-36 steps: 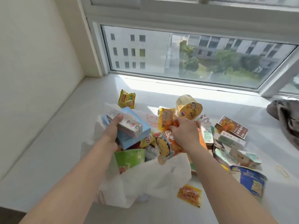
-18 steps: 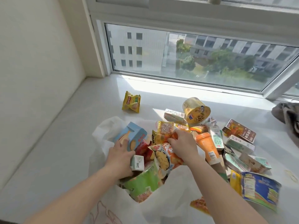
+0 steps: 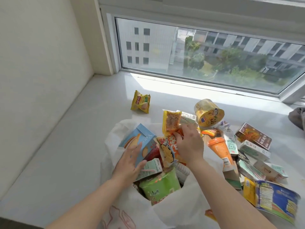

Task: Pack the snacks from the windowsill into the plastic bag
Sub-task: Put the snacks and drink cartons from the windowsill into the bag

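Sunlit white windowsill (image 3: 85, 129) holds a white plastic bag (image 3: 115, 139), already stuffed. Right hand (image 3: 189, 144) pinches a yellow-edged snack packet (image 3: 170, 122), upright above the bag's far rim. Left hand (image 3: 130, 162), fingers straight, steadies a blue biscuit box (image 3: 138, 139) inside.

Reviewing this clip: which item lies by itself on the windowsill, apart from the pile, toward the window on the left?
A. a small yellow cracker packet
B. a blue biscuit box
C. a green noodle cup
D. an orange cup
A: the small yellow cracker packet lies alone on the windowsill, clear of the plastic bag.
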### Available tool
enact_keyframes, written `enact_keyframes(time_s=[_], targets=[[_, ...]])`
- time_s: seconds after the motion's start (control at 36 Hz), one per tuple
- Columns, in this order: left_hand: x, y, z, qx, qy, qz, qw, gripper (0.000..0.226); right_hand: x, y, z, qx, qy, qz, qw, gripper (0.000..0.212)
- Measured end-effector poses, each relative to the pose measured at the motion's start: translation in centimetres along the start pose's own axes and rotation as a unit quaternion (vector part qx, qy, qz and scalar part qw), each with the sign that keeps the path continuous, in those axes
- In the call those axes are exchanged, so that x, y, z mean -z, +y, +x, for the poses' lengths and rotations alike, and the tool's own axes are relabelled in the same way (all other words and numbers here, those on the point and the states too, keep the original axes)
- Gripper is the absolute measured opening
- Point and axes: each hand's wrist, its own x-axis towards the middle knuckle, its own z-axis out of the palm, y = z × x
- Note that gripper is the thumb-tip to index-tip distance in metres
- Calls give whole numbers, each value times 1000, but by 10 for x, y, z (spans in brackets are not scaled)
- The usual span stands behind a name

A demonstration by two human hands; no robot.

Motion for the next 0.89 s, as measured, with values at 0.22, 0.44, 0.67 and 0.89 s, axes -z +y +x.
enact_keyframes(time_s=[0.22,0.44,0.67,0.89], targets=[[8,7,40,75,11,119,990,88,-25,-8,-15,64,-177,-186,964,37],[24,22,26,127,44,4,991,62,-22,3,-14,140,-127,-226,956,39],[59,1,19,145,-111,-59,981,51,-44,5,-28,147,-163,-238,946,46],[75,-20,58,113,-195,-173,959,53,-40,8,-24,154,-131,-120,972,6]])
